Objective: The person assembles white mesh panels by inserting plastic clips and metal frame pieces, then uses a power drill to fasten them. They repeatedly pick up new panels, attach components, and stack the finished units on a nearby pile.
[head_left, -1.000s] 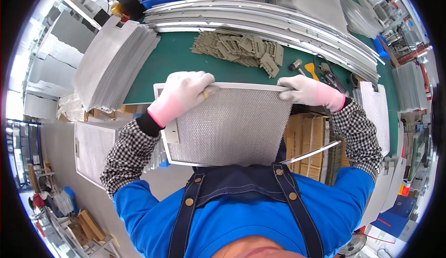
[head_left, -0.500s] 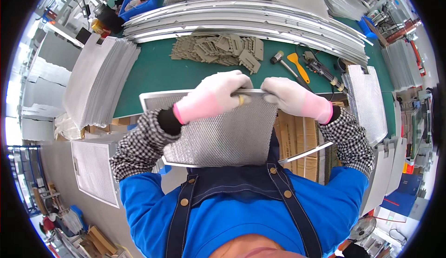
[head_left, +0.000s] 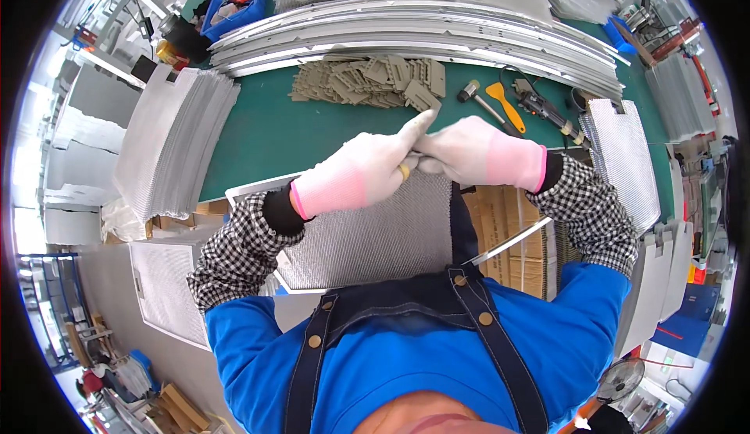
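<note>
A silver mesh panel (head_left: pixel 375 235) with pale metal edging along its far, left and near sides leans against my front at the bench edge. Its right side shows no edging. My left hand (head_left: pixel 375 164), in a white glove with a pink cuff, closes on the panel's far right corner with one finger stretched out. Pressed up against it, my right hand (head_left: pixel 469 153), gloved alike, is closed at the same corner. The fingers hide the corner itself. A thin metal strip (head_left: pixel 512 242) sticks out to the right below my right hand.
On the green bench (head_left: pixel 266 137) lie a heap of grey-beige plastic pieces (head_left: pixel 363 81), a mallet (head_left: pixel 488 106), a yellow scraper (head_left: pixel 506 107) and a power tool (head_left: pixel 547 112). Long metal profiles (head_left: pixel 422 39) lie behind. Mesh stacks (head_left: pixel 168 141) flank both sides; cardboard (head_left: pixel 508 207) is below.
My hands have come together at the panel's far right corner. One left finger now stretches outward. The panel's far edge has dropped slightly and the panel lies a little further left.
</note>
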Demonstrator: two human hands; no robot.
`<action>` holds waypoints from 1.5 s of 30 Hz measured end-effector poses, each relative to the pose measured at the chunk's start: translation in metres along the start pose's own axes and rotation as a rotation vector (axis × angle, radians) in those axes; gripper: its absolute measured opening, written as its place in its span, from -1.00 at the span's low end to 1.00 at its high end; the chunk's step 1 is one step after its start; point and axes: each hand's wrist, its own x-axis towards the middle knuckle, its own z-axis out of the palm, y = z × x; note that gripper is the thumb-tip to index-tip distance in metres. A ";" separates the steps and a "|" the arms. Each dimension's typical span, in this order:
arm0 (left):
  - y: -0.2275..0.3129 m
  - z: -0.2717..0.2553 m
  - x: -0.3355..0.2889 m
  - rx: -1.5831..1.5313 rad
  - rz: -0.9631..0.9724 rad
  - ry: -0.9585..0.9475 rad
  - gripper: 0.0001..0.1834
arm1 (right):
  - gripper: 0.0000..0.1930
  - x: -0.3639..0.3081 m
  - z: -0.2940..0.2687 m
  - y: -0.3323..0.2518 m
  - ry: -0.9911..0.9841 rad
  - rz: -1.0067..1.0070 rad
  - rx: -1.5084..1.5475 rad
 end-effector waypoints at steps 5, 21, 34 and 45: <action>-0.077 0.007 -0.043 -0.160 -0.165 0.117 -0.45 | -0.77 -0.028 0.007 -0.010 0.702 -0.148 -0.148; -0.031 -0.046 -0.038 -0.199 0.125 1.383 -0.62 | -0.79 -0.010 -0.009 -0.006 1.708 -0.001 0.588; -0.046 0.028 -0.080 -0.779 -0.304 0.819 -0.62 | -0.75 -0.011 0.016 0.024 1.000 0.117 1.181; 0.006 -0.093 -0.001 0.911 0.283 0.698 -0.65 | -0.71 0.047 -0.026 -0.009 0.575 -0.052 1.053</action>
